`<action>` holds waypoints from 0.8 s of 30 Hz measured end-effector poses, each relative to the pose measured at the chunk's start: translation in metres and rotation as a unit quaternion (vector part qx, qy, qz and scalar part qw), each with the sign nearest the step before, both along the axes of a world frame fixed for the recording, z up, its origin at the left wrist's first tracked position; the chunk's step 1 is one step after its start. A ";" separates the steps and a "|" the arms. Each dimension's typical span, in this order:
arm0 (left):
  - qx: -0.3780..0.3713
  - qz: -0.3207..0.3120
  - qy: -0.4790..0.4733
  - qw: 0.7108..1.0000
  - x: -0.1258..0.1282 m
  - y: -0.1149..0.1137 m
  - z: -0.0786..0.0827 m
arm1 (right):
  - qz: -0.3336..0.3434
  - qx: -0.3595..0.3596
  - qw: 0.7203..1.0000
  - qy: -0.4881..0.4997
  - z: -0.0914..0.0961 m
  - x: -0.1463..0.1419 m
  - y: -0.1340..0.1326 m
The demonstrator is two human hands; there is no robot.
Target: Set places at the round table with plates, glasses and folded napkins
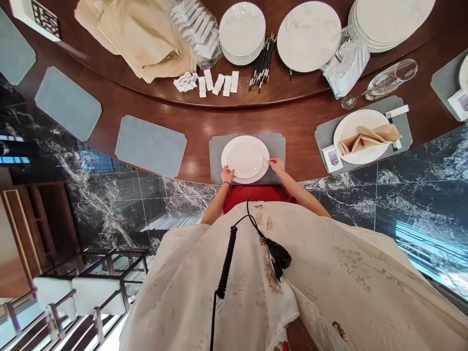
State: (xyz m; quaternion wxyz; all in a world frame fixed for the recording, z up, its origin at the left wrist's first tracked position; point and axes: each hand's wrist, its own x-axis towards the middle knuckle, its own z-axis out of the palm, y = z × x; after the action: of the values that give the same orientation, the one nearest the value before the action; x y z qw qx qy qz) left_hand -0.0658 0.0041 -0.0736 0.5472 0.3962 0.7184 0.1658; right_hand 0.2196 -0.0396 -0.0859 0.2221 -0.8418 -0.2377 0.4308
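Observation:
A small white plate [244, 160] lies stacked on a larger white plate [244, 139], centred on a grey placemat [278, 144]. This placemat sits at the near edge of a dark wooden table [303, 146]. My left hand [227, 174] rests on the larger plate's near left rim, and my right hand [276, 165] is on its right rim. Both hands seem to grip the rim from opposite sides. My fingers hide small parts of the rim.
Past the plates, a raised wooden turntable [292, 92] carries stacked white plates [242, 33], tan napkins [139, 39], black chopsticks [262, 63] and a wine glass [391, 78]. A neighbouring setting has a plate with folded napkin [360, 136]. Bare grey placemats [150, 146] lie left.

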 end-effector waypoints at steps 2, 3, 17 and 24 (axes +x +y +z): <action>0.014 -0.053 0.072 0.996 -0.002 0.008 0.003 | 0.023 -0.010 1.000 -0.019 0.004 -0.004 0.002; 0.021 -0.086 0.110 0.990 -0.003 0.012 0.004 | 0.036 -0.018 0.999 -0.028 0.006 -0.006 0.003; 0.081 -0.077 0.165 0.980 -0.027 0.035 0.008 | 0.063 -0.085 0.992 -0.065 0.013 -0.016 0.013; 0.067 -0.081 0.131 0.986 -0.037 0.049 0.004 | 0.074 -0.096 0.990 -0.075 0.011 -0.015 0.017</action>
State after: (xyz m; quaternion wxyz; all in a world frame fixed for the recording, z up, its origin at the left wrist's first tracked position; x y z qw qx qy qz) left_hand -0.1031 0.0533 -0.0692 0.4323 0.5073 0.7366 0.1149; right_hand 0.2045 -0.0225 -0.0749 0.0892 -0.8695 -0.2724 0.4022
